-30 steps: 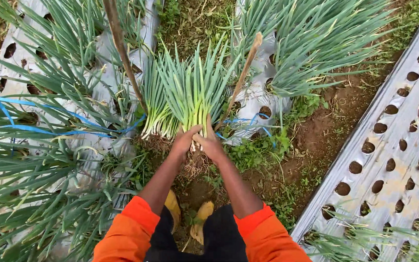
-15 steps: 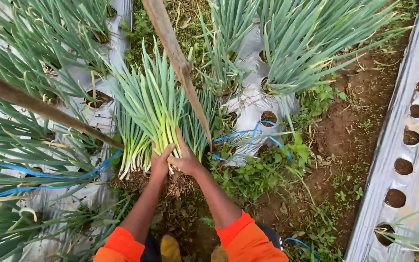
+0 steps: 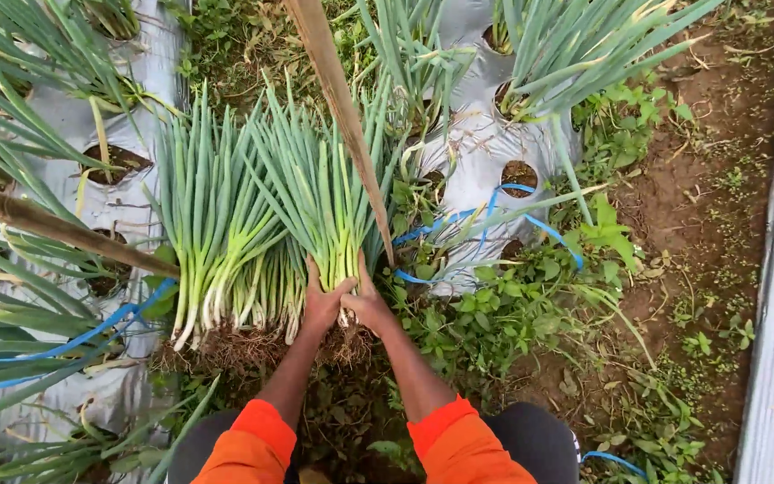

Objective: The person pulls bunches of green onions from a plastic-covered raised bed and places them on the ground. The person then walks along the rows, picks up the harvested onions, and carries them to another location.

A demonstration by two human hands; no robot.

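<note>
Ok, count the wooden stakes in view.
2. One wooden stake slants down from the top centre to just above the right hand; the other comes in from the left edge. More may be hidden under leaves.

Place: vegetable farm field | signs: silver plastic sheet [image 3: 485, 148] with planting holes, rows of green onions [image 3: 575, 36], pulled bunches [image 3: 226, 224], bare soil path [image 3: 718, 179], weeds [image 3: 494, 314]

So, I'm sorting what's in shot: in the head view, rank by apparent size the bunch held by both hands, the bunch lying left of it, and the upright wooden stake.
1. Bunch lying on the left and held bunch: too alike to rank.
2. Wooden stake, thinner, and it runs out of frame.
</note>
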